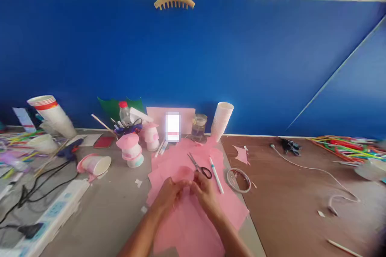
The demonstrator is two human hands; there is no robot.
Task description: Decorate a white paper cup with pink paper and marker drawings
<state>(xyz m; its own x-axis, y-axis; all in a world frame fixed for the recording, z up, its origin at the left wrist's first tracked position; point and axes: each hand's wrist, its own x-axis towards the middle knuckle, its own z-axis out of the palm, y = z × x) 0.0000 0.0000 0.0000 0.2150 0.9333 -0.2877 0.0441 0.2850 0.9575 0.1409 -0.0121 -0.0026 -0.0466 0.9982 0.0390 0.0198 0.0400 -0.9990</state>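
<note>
My left hand point(169, 193) and my right hand point(207, 192) meet over a spread of pink paper sheets point(196, 229). Between their fingertips they pinch a small rounded piece of pink paper point(183, 174), its lower edge hidden by the fingers. Just beyond my right hand, scissors point(199, 166) lie on the sheets with the blades pointing away. A white marker point(216, 175) with a teal band rests to the right of them. A roll of tape point(239, 180) lies at the right edge of the paper.
Paper cups trimmed in pink point(132, 150) stand at left, near a tipped cup point(95, 165). A stack of white cups point(222, 120) and a glass jar point(199, 125) stand at the back. A power strip point(56, 211), a glue gun point(70, 148) and a white cable point(313, 167) lie farther out.
</note>
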